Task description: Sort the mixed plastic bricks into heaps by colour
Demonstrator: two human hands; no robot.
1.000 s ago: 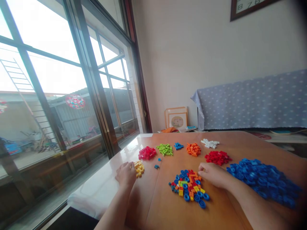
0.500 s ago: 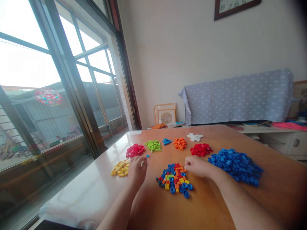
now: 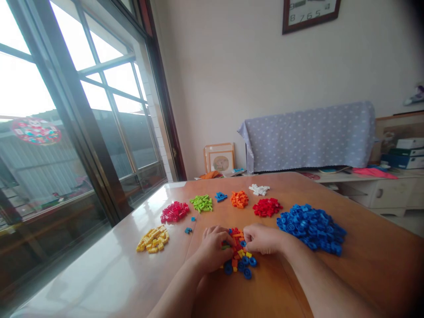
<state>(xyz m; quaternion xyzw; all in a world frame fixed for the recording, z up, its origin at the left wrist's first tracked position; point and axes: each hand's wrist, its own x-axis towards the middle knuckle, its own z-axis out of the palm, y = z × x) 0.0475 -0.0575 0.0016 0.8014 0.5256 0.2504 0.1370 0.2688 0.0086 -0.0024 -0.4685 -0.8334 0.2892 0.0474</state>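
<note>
A mixed pile of small toy bricks (image 3: 239, 254) in blue, red, orange, yellow and green lies on the table between my hands. My left hand (image 3: 213, 249) reaches over the pile's left side, thumb and fingers apart, covering part of it. At the pile's upper right edge, my right hand (image 3: 263, 238) has its fingers curled together; whatever they may hold is hidden. Right of that hand sits a large heap of blue bricks (image 3: 311, 227). Two small blue bits, a teal-blue brick (image 3: 188, 230) and a lighter blue brick (image 3: 193, 219), lie left of my left hand.
Sorted piles ring the wooden table (image 3: 109, 269): yellow bricks (image 3: 153, 240), pinkish-red bricks (image 3: 174, 212), green bricks (image 3: 201, 203), blue bricks (image 3: 221, 197), orange bricks (image 3: 239, 199), red bricks (image 3: 267, 207) and white bricks (image 3: 259, 190). A window (image 3: 109, 110) stands at the left.
My left hand has moved right, from beside the yellow pile onto the mixed pile. A teal-blue brick now shows where that hand was. My right hand stays by the pile; the view has shifted slightly.
</note>
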